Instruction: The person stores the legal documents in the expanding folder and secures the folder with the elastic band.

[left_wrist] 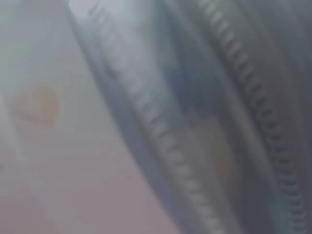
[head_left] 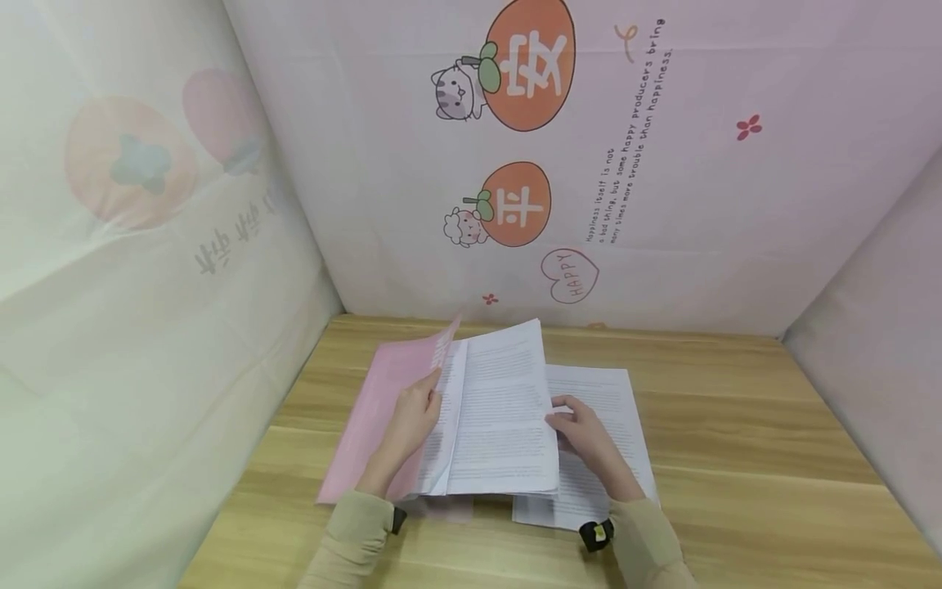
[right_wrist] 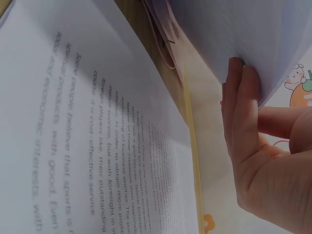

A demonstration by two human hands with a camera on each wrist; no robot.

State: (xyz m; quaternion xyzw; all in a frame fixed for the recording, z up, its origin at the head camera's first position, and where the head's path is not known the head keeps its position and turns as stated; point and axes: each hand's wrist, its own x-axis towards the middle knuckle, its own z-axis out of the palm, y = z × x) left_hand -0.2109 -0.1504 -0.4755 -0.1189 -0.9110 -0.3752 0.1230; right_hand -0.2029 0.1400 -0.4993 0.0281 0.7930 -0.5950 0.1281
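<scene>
A pink folder (head_left: 383, 393) lies spread on the wooden table, its right flap lifted at a slant. My left hand (head_left: 414, 413) grips that raised flap, fingers beside the printed pages. Pinched at its right edge by my right hand (head_left: 583, 429) is a stack of printed sheets (head_left: 504, 409), tilted up off the table. In the right wrist view the fingers (right_wrist: 243, 97) lie against one side of the raised stack, the thumb on the other. Below it, more printed paper (head_left: 607, 474) lies flat. The left wrist view is blurred; only ridged, curved strips show.
The wooden table (head_left: 736, 458) extends right of the papers. White printed cloth walls (head_left: 662, 270) enclose it at the back and both sides. A black wrist strap (head_left: 596, 536) sits on the right wrist, another (head_left: 398, 520) on the left.
</scene>
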